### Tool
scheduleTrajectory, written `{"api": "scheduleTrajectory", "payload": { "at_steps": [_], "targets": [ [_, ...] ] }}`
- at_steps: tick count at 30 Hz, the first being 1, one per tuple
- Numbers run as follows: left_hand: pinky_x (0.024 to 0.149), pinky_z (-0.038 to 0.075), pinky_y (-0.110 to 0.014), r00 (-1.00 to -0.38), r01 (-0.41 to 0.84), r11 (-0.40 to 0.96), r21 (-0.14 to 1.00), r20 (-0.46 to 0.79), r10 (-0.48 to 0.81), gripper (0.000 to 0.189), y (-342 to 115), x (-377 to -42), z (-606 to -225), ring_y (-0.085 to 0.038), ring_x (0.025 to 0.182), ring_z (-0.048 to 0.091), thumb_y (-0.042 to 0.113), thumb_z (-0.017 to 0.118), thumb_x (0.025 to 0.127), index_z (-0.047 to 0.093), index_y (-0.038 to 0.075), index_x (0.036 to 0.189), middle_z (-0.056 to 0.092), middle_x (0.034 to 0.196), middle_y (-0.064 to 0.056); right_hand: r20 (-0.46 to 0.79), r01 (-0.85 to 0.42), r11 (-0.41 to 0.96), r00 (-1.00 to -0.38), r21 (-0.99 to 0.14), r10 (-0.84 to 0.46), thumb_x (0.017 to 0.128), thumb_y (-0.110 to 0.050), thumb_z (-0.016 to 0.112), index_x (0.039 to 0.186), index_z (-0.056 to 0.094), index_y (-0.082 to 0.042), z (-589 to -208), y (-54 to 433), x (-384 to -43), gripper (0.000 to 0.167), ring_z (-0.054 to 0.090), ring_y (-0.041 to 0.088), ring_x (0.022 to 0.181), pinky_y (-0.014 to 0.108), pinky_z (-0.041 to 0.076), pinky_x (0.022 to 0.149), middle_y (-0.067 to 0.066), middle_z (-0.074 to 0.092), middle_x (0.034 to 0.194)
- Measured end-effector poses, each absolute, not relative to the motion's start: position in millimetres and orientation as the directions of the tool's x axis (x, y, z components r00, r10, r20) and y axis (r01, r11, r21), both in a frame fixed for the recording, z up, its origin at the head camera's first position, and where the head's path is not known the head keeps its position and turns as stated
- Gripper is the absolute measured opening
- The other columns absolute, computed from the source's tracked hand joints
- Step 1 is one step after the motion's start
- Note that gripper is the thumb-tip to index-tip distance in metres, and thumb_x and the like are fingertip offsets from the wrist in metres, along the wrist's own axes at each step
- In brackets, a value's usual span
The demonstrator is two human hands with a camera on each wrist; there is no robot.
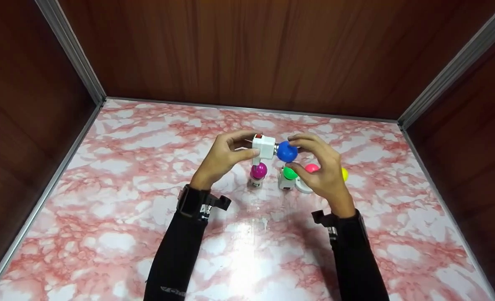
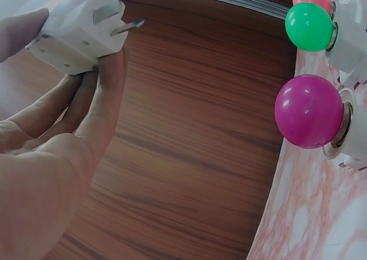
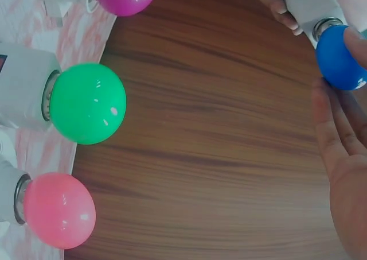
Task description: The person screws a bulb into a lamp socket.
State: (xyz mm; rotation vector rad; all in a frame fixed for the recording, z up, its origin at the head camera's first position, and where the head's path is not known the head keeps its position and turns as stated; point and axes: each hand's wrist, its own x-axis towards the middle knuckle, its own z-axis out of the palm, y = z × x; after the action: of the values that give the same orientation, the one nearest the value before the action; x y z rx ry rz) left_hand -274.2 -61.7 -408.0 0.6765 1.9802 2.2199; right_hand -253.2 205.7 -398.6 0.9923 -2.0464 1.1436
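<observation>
Above the table, my left hand (image 1: 220, 159) grips a white bulb holder (image 1: 265, 147) with a red switch, thumb on the near side and fingers behind. A metal pin (image 2: 133, 26) sticks out of the holder in the left wrist view. At the holder's right end sits a round blue bulb (image 1: 287, 152), with its metal collar showing between them. The thumb and fingers of my right hand (image 1: 324, 169) pinch this bulb from both sides. Below the hands, a magenta bulb (image 1: 259, 170) and a green bulb (image 1: 290, 173) stand upright in white holders.
A pink bulb (image 3: 60, 210) in a white holder stands beside the green one. Farther right, a yellow bulb (image 1: 345, 174) is partly hidden by my right hand. Dark wood-look panels (image 1: 247, 54) enclose the red-and-white marbled table (image 1: 118, 242) at the back and sides.
</observation>
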Motion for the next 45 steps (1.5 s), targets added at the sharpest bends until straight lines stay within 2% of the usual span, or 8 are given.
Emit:
{"api": "scheduleTrajectory", "payload": {
  "at_steps": [9,16,22,27,32,36,42,45],
  "targets": [
    [0.094,0.065,-0.028,-0.883,0.247,-0.186,0.951,0.3,0.36,0.051,-61.7,-273.3,-406.8,-0.02,0.112,0.073,0.002,0.078,0.091,0.066,-0.001,0.14,0.072,0.132,-0.021,0.751,-0.807,0.313,-0.584,-0.5,-0.308,0.078,0.01,0.087,0.123,0.073,0.001,-401.9,205.7,-254.9,0.048,0.07,0.01,0.114,0.019,0.061,0.099,0.021,0.073,0.125],
    [0.105,0.063,-0.037,-0.875,0.281,-0.184,0.942,0.33,0.354,0.055,-61.4,-275.1,-408.7,-0.02,0.111,0.073,-0.005,0.078,0.088,0.064,-0.005,0.141,0.07,0.13,-0.025,0.725,-0.78,0.222,-0.626,-0.585,-0.287,0.08,0.016,0.082,0.128,0.07,0.006,-407.8,205.8,-255.5,0.05,0.072,0.007,0.113,0.02,0.06,0.101,0.028,0.071,0.124],
    [0.104,0.063,-0.035,-0.866,0.3,-0.195,0.934,0.352,0.355,0.057,-60.9,-275.1,-409.1,-0.022,0.11,0.073,-0.008,0.08,0.086,0.062,-0.008,0.14,0.071,0.127,-0.021,0.717,-0.765,0.187,-0.643,-0.616,-0.271,0.081,0.019,0.079,0.127,0.066,0.014,-408.2,204.5,-255.8,0.048,0.073,0.005,0.108,0.019,0.062,0.099,0.034,0.07,0.12],
    [0.105,0.063,-0.035,-0.863,0.305,-0.202,0.931,0.36,0.355,0.056,-59.9,-275.8,-409.6,-0.02,0.111,0.071,-0.009,0.081,0.084,0.063,-0.008,0.138,0.071,0.127,-0.021,0.71,-0.755,0.224,-0.656,-0.616,-0.257,0.085,0.016,0.077,0.127,0.064,0.015,-406.5,203.3,-256.0,0.043,0.072,0.002,0.105,0.018,0.062,0.095,0.032,0.072,0.118],
    [0.106,0.063,-0.036,-0.865,0.304,-0.204,0.931,0.359,0.35,0.056,-59.0,-275.8,-410.2,-0.019,0.113,0.069,-0.009,0.083,0.083,0.064,-0.006,0.136,0.071,0.126,-0.018,0.709,-0.739,0.338,-0.666,-0.583,-0.233,0.089,0.008,0.077,0.126,0.066,0.008,-406.5,202.8,-257.3,0.038,0.072,0.0,0.097,0.015,0.061,0.09,0.026,0.078,0.114],
    [0.106,0.063,-0.037,-0.867,0.304,-0.195,0.933,0.355,0.349,0.059,-57.8,-276.3,-411.3,-0.019,0.113,0.069,-0.01,0.084,0.081,0.062,-0.01,0.136,0.07,0.125,-0.016,0.703,-0.717,0.406,-0.678,-0.566,-0.217,0.091,0.004,0.077,0.126,0.068,0.004,-406.5,203.0,-257.5,0.036,0.071,0.0,0.088,0.012,0.06,0.085,0.022,0.081,0.112],
    [0.106,0.063,-0.04,-0.87,0.312,-0.166,0.935,0.352,0.345,0.058,-56.3,-277.1,-412.6,-0.018,0.113,0.069,-0.008,0.085,0.082,0.062,-0.01,0.135,0.069,0.127,-0.02,0.696,-0.708,0.419,-0.686,-0.569,-0.213,0.093,0.004,0.075,0.127,0.066,0.004,-405.6,202.5,-257.0,0.035,0.075,0.013,0.076,0.011,0.06,0.079,0.023,0.081,0.107],
    [0.105,0.063,-0.038,-0.874,0.314,-0.151,0.937,0.348,0.34,0.057,-56.2,-277.9,-413.5,-0.018,0.112,0.07,-0.007,0.084,0.083,0.063,-0.008,0.136,0.069,0.127,-0.021,0.687,-0.709,0.417,-0.689,-0.569,-0.233,0.091,0.003,0.078,0.128,0.065,0.004,-404.8,203.2,-256.4,0.039,0.076,0.016,0.077,0.012,0.061,0.078,0.023,0.081,0.106]
  ]
}}
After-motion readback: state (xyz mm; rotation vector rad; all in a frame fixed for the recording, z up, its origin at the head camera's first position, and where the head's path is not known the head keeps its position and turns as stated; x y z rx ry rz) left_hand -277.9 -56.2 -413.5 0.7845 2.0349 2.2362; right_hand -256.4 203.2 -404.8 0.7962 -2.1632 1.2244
